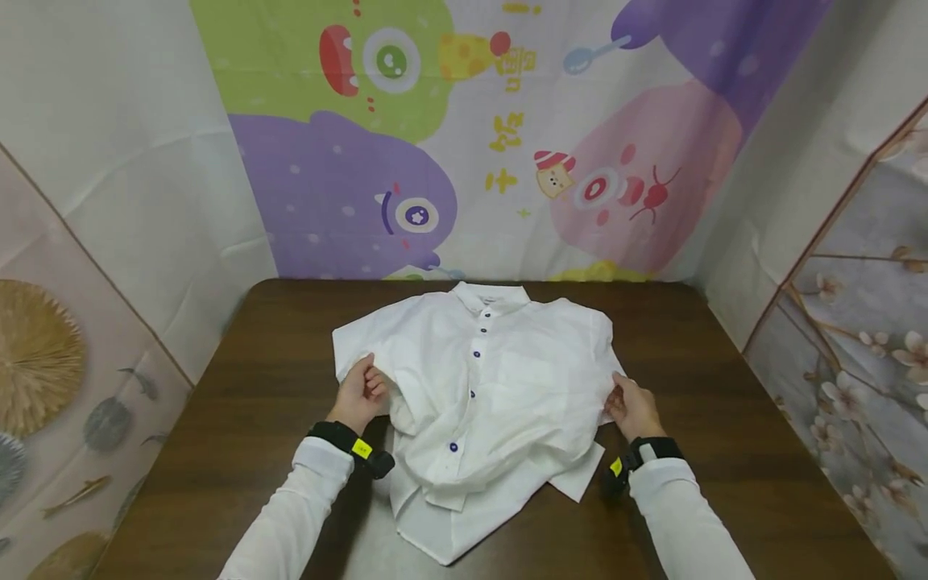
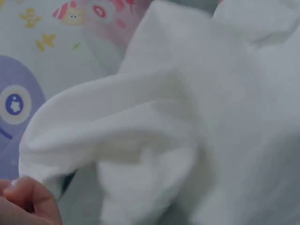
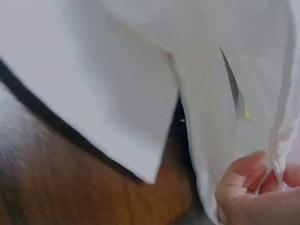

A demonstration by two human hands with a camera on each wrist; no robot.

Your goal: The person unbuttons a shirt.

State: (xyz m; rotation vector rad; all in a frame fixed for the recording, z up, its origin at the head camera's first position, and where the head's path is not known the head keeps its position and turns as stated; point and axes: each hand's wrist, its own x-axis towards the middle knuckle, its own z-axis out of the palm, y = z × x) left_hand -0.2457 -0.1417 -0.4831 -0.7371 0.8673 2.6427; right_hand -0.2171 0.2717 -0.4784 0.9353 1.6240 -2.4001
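A white short-sleeved shirt (image 1: pixel 522 362) with dark blue buttons lies front up, its collar toward the far edge and its lower part bunched in folds. My left hand (image 1: pixel 360 395) pinches the edge of the sleeve on the left side; the left wrist view shows that sleeve (image 2: pixel 103 108) raised in a fold above the curled fingers. On the other side, my right hand (image 1: pixel 633 405) grips the opposite sleeve's hem between thumb and fingers. Close up in the right wrist view, the pinched hem (image 3: pixel 280 154) hangs gathered there. The shirt's tail spreads toward me, one corner out to the right.
A dark brown wooden table (image 1: pixel 725 483) bears the shirt. Behind it hangs a cartoon-printed cloth (image 1: pixel 500 225). Patterned panels stand at both sides. Each wrist wears a black band with a camera.
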